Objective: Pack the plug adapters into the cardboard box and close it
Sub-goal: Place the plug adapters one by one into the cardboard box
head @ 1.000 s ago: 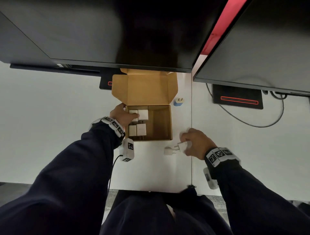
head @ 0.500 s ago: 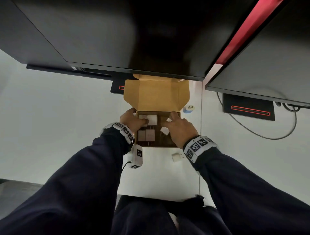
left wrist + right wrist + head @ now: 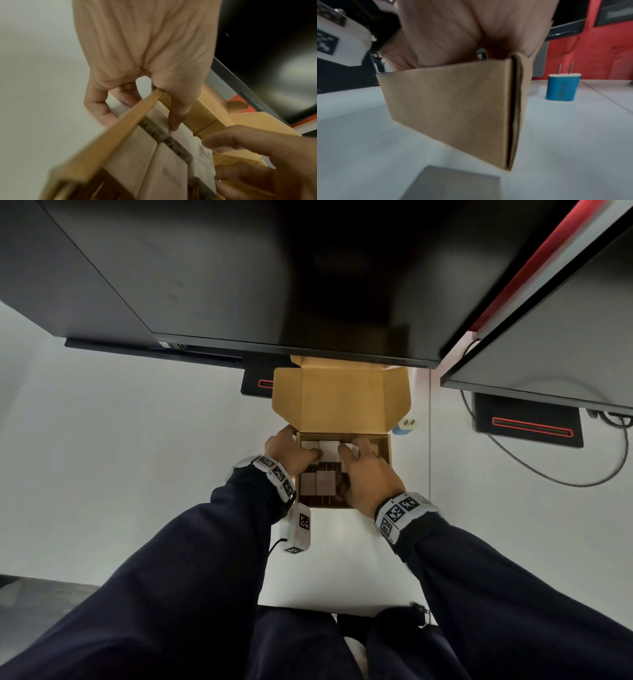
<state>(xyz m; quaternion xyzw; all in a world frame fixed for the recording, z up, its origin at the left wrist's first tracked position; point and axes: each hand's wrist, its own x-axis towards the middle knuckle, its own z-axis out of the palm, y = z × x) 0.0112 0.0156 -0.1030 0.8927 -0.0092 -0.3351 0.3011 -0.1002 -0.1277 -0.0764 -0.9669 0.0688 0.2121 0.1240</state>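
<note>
The cardboard box stands open on the white table, its lid folded back. Several white plug adapters lie in its left half. My left hand grips the box's left wall, fingers outside, thumb inside on an adapter. My right hand reaches into the box and pinches another white adapter beside the back row. A blue adapter stands prongs up on the table, right of the box. The right wrist view shows it behind the box's corner.
Two dark monitors overhang the back of the table, their bases behind and right of the box. A cable loops at the right. A pale block lies on the table just in front of the box.
My right hand picked a white adapter off the table, carried it to the box and moved it toward the back row. The left hand stayed on the box's left wall.
</note>
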